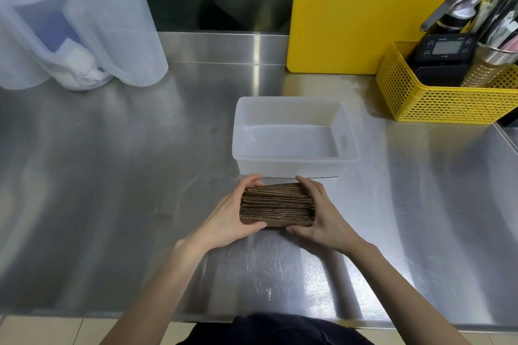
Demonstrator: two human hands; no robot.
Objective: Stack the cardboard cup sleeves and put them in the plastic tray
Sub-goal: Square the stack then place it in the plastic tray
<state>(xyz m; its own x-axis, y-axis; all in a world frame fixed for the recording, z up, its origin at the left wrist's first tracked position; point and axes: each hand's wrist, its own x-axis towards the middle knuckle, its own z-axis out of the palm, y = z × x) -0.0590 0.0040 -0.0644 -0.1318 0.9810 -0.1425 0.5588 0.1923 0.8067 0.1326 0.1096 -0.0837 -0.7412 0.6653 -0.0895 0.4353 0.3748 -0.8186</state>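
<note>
Left hand [232, 213] and right hand [322, 214] squeeze the brown corrugated cardboard sleeve stack [277, 204] by its ends; light, stiff, but it'll probably fan apart unless pinched firmly.

Stainless steel counter [126, 176] carried a clear plastic tray [291, 168], translucent pitchers [123, 36] at far left, yellow perforated basket [437, 103] and yellow board [350, 8] at far right.

Plastic tray [294, 166] gapes open-topped; bare steel counter [126, 176] lies left; yellow basket [437, 103] crowds right.
</note>
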